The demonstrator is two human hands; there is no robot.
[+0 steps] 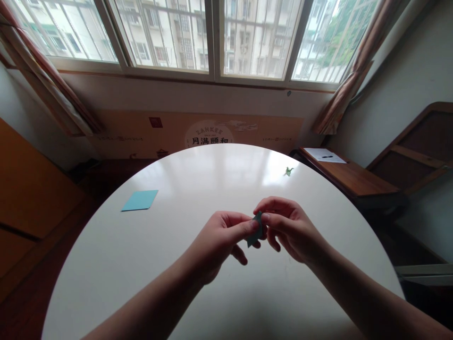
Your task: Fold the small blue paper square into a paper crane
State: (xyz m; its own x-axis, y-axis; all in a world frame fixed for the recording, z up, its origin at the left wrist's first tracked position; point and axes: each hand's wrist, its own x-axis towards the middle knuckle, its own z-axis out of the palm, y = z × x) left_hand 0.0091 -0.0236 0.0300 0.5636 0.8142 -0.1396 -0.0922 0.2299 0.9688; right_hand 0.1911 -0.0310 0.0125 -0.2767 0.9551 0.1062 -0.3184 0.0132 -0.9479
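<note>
Head view: we had a small dark folded paper (255,233) up over the white table (148,278), right of the middle. Our left hand (226,231) pinched it, thumb on top, with almost no gap. Our right hand (292,226) pinched its far end between thumb and finger, just as tight. Far off on the right of the table sat a little green bird (289,171). On the left lay a flat blue sheet (139,200), well apart from our hands.

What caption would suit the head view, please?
Left hand and right hand holding dark folded paper over a white table, with blue paper and a green figure.
</note>
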